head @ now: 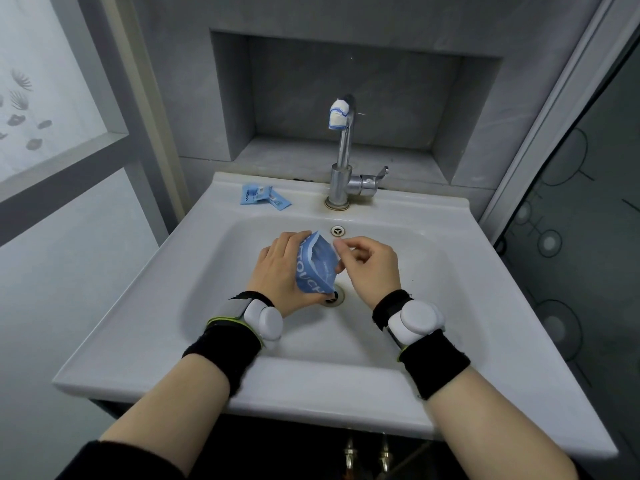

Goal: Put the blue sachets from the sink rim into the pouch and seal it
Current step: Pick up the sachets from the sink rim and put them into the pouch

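Note:
Over the basin I hold a blue pouch (317, 268) with white lettering, its mouth gaping open toward the tap. My left hand (280, 271) grips the pouch's left side and bottom. My right hand (367, 263) pinches the right edge of the pouch's mouth between thumb and fingers. Two blue sachets (265, 196) lie overlapping on the back left of the white sink rim (221, 216), left of the tap and apart from both hands.
A chrome tap (343, 161) with a taped spout stands at the back centre of the rim, its lever pointing right. The drain (334, 296) sits just below the pouch. A grey wall niche lies behind; glass panels flank both sides.

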{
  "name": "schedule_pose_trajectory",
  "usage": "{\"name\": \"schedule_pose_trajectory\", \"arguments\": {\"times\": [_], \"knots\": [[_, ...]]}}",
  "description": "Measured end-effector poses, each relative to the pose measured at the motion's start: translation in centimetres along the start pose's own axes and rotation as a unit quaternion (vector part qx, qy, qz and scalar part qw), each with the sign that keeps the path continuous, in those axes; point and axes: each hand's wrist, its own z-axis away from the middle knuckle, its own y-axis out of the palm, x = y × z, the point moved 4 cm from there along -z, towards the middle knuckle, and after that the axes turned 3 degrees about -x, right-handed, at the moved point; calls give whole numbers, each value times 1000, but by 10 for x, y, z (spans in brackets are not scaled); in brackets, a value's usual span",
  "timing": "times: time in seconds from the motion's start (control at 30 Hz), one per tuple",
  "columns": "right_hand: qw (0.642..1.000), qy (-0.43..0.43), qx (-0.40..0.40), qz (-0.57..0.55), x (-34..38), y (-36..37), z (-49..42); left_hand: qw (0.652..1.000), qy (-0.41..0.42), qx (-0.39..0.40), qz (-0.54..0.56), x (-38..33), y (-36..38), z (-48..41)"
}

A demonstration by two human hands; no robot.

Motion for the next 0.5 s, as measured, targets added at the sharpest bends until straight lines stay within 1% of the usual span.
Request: {"name": "schedule_pose_trajectory", "arguments": {"times": [0.17,0.3,0.5], "knots": [[999,20,-30,15,-6,-3,-3,998,-52,-18,38,9,2,1],[999,29,-36,27,-10,-4,-5,987,-135,-36,76,20,2,0],[997,58,-14,57,-17,-2,-6,971,-192,-80,120,34,3,2]]}}
